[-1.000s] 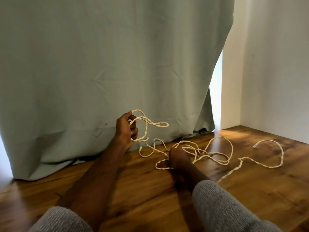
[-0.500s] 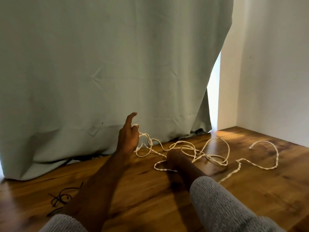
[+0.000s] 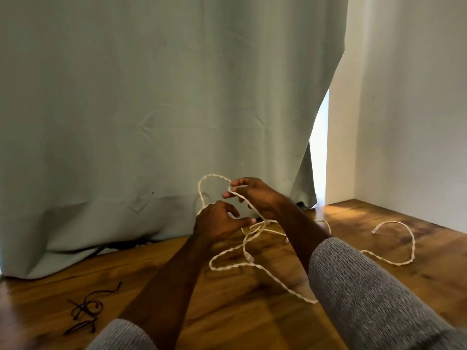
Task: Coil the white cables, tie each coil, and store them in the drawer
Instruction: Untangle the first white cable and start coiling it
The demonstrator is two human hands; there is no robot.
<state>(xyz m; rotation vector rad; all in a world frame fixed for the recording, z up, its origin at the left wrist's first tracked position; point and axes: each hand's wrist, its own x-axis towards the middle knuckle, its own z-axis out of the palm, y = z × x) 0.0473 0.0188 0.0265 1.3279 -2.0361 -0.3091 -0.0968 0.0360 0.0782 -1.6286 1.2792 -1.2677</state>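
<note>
Holding one loop of the white cable (image 3: 255, 238) between them, both hands pinch it: right hand (image 3: 255, 195) higher, left hand (image 3: 217, 221) lower; the slack trails right over the floor (image 3: 252, 324), nearer the right.

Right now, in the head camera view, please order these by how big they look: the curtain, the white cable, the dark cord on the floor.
1. Curtain, by far the largest.
2. White cable, spread across the floor.
3. Dark cord, smallest, although it lies nearer the camera.
</note>
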